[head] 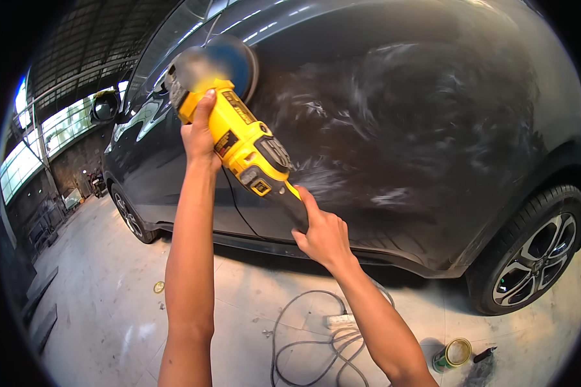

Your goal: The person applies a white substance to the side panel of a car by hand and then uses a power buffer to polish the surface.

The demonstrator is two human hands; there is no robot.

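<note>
Both my hands hold a yellow and black DeWalt rotary polisher [237, 130] slantwise against the side of a dark car [406, 130]. My left hand [201, 135] grips the front of its body, thumb laid along the top. Around the rear handle closes my right hand [327, 232]. The blue polishing pad [232, 63] faces the door panel at the upper left; whether it touches cannot be told. Part of the tool's head is blurred. Whitish compound smears [319, 106] swirl over the dull paint to the right of the pad.
A power cable [276, 329] lies looped on the floor by a white power strip [341, 320]. An opened tin can [457, 353] stands at lower right near a small black object [485, 354]. The car's rear wheel [537, 261] is at right; its side mirror [105, 106] juts out at left.
</note>
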